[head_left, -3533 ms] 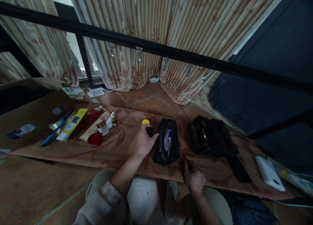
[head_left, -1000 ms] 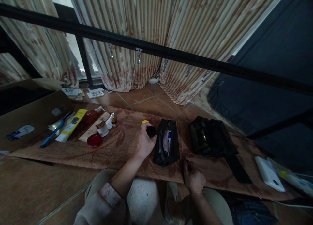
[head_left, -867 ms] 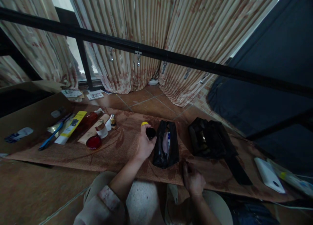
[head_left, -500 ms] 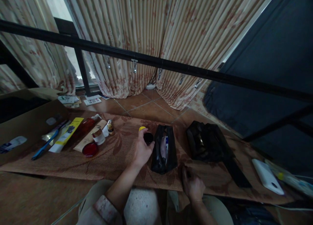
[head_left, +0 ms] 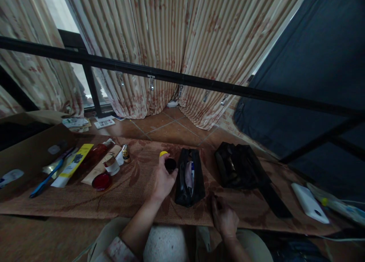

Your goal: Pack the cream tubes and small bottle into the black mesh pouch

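My left hand (head_left: 163, 181) is closed around a small round container (head_left: 170, 165) with a dark disc-like end; a bit of yellow shows past the fingertips. It is held just left of a black pouch (head_left: 182, 191), which lies unzipped with a pale item and a blue-and-white one inside. To the right of that pouch, my right hand (head_left: 225, 217) rests at the table's front edge. Its fingers are curled in, and a dark gap shows between thumb and forefinger; whether anything is in them is hidden.
On the left lie a red round jar (head_left: 101, 181), a white jar (head_left: 111, 165), small gold bottle (head_left: 126, 156), yellow-and-white tube (head_left: 73, 164) and blue toothbrush (head_left: 49, 178) beside a cardboard box (head_left: 34, 147). A second black bag (head_left: 245, 167) and a white device (head_left: 309, 202) are on the right.
The view has shifted slightly, so things sit a little lower and further left. Both hands keep about the same place and grip relative to the pouch.
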